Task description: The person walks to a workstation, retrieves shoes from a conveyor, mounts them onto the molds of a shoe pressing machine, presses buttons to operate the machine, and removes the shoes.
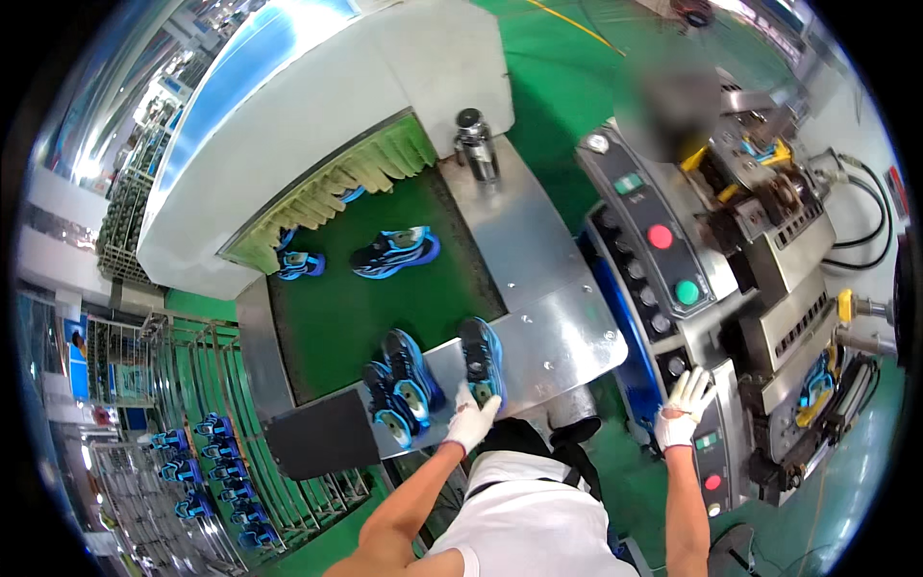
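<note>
My left hand [472, 421], in a white glove, is closed on the heel end of a black and blue sports shoe [478, 348] at the conveyor's metal front edge. Just left of it stand two matching shoes [409, 370], side by side and touching. My right hand [686, 409], also gloved, is stretched out to the right with its fingers spread. It is over or against the control panel [710, 438] of a machine; whether it touches the panel I cannot tell. Nothing shows in that hand.
A green conveyor belt [336, 327] carries more shoes [396, 253] out from a fringed curtain [332, 192]. A flask [476, 146] stands on the metal side ledge. Pressing machines [779, 279] with coloured buttons line the right. Wire racks [231, 385] with several shoes are at left.
</note>
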A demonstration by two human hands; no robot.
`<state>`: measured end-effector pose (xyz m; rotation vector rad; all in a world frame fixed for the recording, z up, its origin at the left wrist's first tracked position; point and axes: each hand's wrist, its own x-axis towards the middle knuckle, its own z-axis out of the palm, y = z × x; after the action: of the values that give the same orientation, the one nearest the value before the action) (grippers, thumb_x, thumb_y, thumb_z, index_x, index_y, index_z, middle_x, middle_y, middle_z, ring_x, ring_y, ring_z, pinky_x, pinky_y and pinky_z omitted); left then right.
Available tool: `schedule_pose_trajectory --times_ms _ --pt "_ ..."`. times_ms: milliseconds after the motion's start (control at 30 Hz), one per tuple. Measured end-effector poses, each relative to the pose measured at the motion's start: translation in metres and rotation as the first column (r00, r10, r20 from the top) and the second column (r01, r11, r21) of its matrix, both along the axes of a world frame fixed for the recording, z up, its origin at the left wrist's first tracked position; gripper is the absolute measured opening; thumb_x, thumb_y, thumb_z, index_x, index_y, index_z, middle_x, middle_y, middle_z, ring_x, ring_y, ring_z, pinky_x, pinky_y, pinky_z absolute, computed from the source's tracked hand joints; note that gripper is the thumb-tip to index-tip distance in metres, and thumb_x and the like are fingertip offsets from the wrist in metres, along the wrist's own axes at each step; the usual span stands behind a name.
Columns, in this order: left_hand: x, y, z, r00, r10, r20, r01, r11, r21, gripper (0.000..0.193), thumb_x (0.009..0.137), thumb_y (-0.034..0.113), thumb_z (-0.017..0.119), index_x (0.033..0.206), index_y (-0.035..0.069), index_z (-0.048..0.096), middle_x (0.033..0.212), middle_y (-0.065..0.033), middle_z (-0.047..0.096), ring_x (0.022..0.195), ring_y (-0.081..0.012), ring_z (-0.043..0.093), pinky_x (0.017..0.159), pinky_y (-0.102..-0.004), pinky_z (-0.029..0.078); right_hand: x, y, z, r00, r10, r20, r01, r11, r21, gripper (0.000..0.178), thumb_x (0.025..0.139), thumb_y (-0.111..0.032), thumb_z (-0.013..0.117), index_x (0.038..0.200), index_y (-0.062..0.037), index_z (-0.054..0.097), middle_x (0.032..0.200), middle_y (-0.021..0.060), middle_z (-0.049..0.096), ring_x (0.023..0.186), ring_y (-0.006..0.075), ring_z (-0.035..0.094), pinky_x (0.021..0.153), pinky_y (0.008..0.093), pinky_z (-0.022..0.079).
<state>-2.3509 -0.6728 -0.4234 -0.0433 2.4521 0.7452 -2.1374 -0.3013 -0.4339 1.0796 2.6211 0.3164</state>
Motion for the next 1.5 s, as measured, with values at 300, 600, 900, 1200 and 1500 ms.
schedule_pose_trajectory --times_ms 300,600,900,1200,1500 --pt "-0.029 -0.147 -0.003 0.815 0.543 -0.201 -0.493 0.833 0.249 0.090 0.081 0.022 0.082 0.150 -0.004 0.030 0.148 -0.0283 0.041 0.137 -0.0386 0.044 0.118 -0.0427 0.032 -0.196 -0.217 0.070 0.974 -0.154 -0.169 -0.123 0.268 -0.955 0.104 0.075 -0.041 0.081 0.152 0.0034 0.028 0.146 0.0281 0.047 0.137 0.0406 0.045 0.117 0.0443 0.034" --pt "-0.127 -0.117 -0.027 0.942 0.335 0.034 -0.327 0.933 -0.150 0.103 0.075 0.030 0.081 0.151 -0.009 0.025 0.144 -0.0338 0.047 0.130 -0.0444 0.052 0.111 -0.0432 0.040 -0.288 -0.297 -0.015 0.912 -0.411 0.001 0.200 0.444 -0.874 0.081 0.073 -0.044 0.081 0.133 0.0020 0.053 0.117 0.0272 0.067 0.111 0.0371 0.066 0.098 0.0487 0.049" --pt "-0.060 0.102 0.034 0.811 -0.571 0.128 0.550 0.818 0.167 0.075 0.074 0.025 0.084 0.133 -0.002 0.047 0.124 -0.0254 0.061 0.115 -0.0400 0.061 0.101 -0.0459 0.048 -0.077 -0.158 0.077 0.345 -0.936 0.073 0.326 0.046 -0.944 0.112 0.070 -0.073 0.075 0.125 0.0207 0.048 0.116 0.0329 0.066 0.106 0.0379 0.069 0.090 0.0405 0.055" --pt "0.293 0.218 0.141 -0.205 -0.978 -0.038 0.855 -0.198 0.479 0.072 0.071 0.016 0.084 0.133 0.001 0.051 0.127 -0.0170 0.060 0.114 -0.0287 0.058 0.101 -0.0397 0.046 0.258 -0.292 0.157 -0.854 -0.391 -0.344 0.328 0.109 -0.938 0.078 0.076 -0.050 0.083 0.119 0.0107 0.062 0.109 0.0164 0.069 0.095 0.0211 0.066 0.084 0.0357 0.053" --pt "0.648 0.198 0.210 -0.670 -0.627 -0.397 0.457 -0.770 0.445 0.083 0.080 0.023 0.077 0.146 -0.006 0.035 0.136 -0.0308 0.052 0.127 -0.0388 0.054 0.109 -0.0422 0.042 0.462 -0.440 0.252 -0.867 -0.124 -0.482 0.382 -0.787 -0.484 0.071 0.077 -0.034 0.081 0.129 0.0067 0.057 0.118 0.0225 0.069 0.105 0.0346 0.069 0.092 0.0444 0.053"
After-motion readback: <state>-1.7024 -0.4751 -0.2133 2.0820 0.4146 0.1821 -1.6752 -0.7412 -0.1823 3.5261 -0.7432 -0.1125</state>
